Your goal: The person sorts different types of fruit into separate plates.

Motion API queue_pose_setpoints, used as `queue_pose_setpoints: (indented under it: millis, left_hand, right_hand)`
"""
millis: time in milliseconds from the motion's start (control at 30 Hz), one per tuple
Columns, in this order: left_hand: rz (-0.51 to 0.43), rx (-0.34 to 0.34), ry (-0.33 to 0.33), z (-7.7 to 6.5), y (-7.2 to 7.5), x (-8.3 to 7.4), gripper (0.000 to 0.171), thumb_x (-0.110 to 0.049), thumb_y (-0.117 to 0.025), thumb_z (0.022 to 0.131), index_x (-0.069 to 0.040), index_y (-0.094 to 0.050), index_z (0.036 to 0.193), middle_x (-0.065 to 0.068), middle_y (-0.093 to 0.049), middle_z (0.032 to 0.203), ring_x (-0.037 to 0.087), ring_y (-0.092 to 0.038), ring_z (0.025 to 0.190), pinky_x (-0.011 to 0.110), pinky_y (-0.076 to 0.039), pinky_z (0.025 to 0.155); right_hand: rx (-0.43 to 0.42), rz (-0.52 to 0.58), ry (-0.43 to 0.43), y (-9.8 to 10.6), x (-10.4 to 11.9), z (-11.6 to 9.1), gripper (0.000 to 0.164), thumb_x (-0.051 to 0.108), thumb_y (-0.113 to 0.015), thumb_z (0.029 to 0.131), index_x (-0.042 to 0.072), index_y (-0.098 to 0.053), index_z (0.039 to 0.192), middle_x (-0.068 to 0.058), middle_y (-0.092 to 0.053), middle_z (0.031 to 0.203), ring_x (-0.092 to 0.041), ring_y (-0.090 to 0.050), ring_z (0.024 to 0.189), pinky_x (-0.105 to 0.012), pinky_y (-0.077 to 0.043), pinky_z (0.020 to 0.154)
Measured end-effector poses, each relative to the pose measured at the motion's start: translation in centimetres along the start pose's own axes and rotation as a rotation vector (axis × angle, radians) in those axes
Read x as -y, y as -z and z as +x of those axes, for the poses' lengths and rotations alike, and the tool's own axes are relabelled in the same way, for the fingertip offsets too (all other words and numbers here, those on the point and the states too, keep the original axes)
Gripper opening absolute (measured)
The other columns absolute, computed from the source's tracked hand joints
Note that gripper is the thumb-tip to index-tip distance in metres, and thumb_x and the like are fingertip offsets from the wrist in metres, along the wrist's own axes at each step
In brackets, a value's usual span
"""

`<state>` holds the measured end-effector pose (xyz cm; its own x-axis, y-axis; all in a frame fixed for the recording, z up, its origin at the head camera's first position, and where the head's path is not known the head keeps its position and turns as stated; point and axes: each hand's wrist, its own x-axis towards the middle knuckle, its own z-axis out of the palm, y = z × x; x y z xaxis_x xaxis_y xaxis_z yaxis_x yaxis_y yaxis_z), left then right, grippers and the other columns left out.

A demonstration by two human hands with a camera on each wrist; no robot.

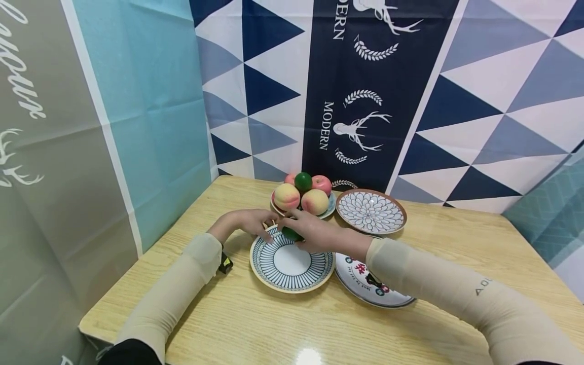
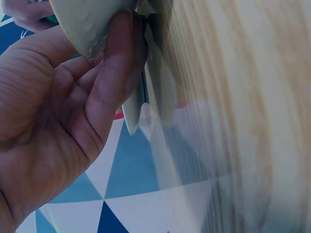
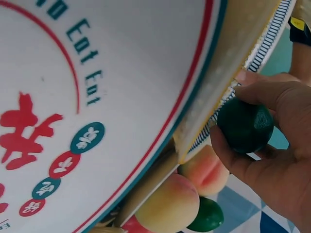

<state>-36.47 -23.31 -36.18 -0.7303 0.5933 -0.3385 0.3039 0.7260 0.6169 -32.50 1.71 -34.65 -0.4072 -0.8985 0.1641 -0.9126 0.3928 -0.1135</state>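
Observation:
My right hand (image 1: 315, 232) grips a dark green lime (image 3: 245, 125) between thumb and fingers, over the far side of a blue-striped plate (image 1: 292, 261). In the right wrist view the lime is just above that plate's rim. My left hand (image 1: 255, 221) is at the striped plate's far left edge. The left wrist view shows its fingers (image 2: 114, 73) and thumb pinching the plate's rim (image 2: 92, 29). Behind both hands, a plate of fruit holds peaches (image 1: 315, 202), red apple-like fruit (image 1: 322, 184) and another green lime (image 1: 303, 181).
A white plate with red and black print (image 1: 374, 289) lies right of the striped plate, partly under my right forearm. A brown-rimmed petal-patterned plate (image 1: 371, 213) is at the back right. Patterned cloth (image 1: 274, 91) hangs behind the wooden table (image 1: 255, 324).

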Motion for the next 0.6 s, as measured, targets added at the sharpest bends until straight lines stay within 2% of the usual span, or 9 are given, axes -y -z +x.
queue_pose_setpoints:
  millis: [167, 400, 600]
  left_hand:
    - [0.017, -0.002, -0.009, 0.0, -0.1, 0.1, 0.051, -0.018, -0.082, 0.094, -0.01, -0.058, 0.138, 0.018, -0.057, 0.145, 0.032, -0.054, 0.135, 0.037, -0.059, 0.091]
    - [-0.003, 0.008, -0.007, -0.1, -0.2, 0.0, 0.044, -0.017, -0.081, 0.095, -0.012, -0.06, 0.133, 0.017, -0.059, 0.141, 0.027, -0.058, 0.124, 0.035, -0.061, 0.083]
    - [-0.001, 0.007, -0.003, -0.1, -0.1, 0.0, 0.042, -0.017, -0.081, 0.095, -0.013, -0.06, 0.13, 0.016, -0.059, 0.141, 0.026, -0.059, 0.123, 0.035, -0.06, 0.082]
  right_hand:
    - [0.048, 0.013, -0.012, -0.5, 0.0, -0.2, 0.056, -0.001, -0.082, 0.086, 0.009, -0.062, 0.137, -0.018, -0.052, 0.142, -0.028, -0.058, 0.121, -0.044, -0.052, 0.106]
    - [0.032, 0.0, 0.019, -1.2, -0.1, -0.2, 0.053, 0.001, -0.082, 0.087, 0.009, -0.063, 0.135, -0.019, -0.056, 0.137, -0.029, -0.058, 0.119, -0.046, -0.051, 0.105]
    - [0.029, -0.022, 0.035, -1.5, -0.2, -0.2, 0.054, 0.003, -0.084, 0.087, 0.009, -0.062, 0.135, -0.019, -0.056, 0.137, -0.03, -0.059, 0.119, -0.046, -0.051, 0.105]
